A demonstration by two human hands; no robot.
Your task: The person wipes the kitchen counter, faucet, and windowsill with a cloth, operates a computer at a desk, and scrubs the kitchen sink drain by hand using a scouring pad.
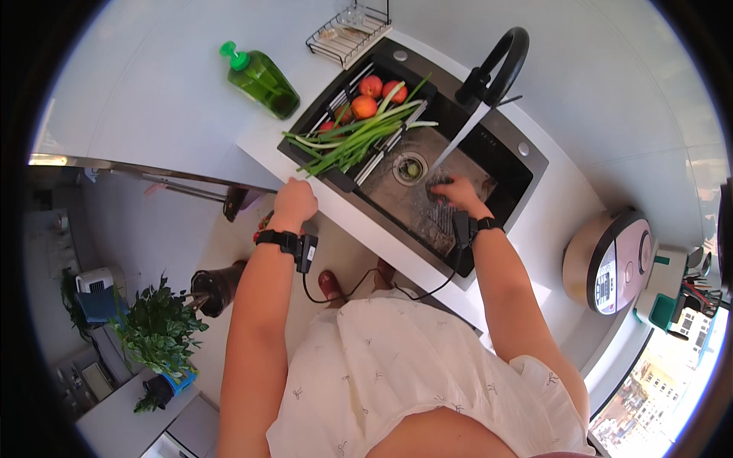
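My right hand (461, 193) is down in the sink basin (395, 200), fingers curled on a small dark object (440, 182) that I cannot identify. Water (461, 137) runs from the black faucet (509, 57) and lands beside that hand. Close by is the drain strainer (410, 168), with a bit of green in it. My left hand (295, 200) is curled at the counter's front edge, below the black colander tray (289, 147); its fingertips are hidden. Spring onions (366, 134) and several red-orange round fruits (364, 107) lie in the tray, which spans the sink's left part.
A green pump bottle (263, 83) and a wire rack (349, 34) stand on the counter (266, 154). Right of the sink sits a rice cooker (607, 263), with a utensil holder (698, 292) beyond. Potted plants (154, 326) are at left. A cable (366, 280) links my wrist devices.
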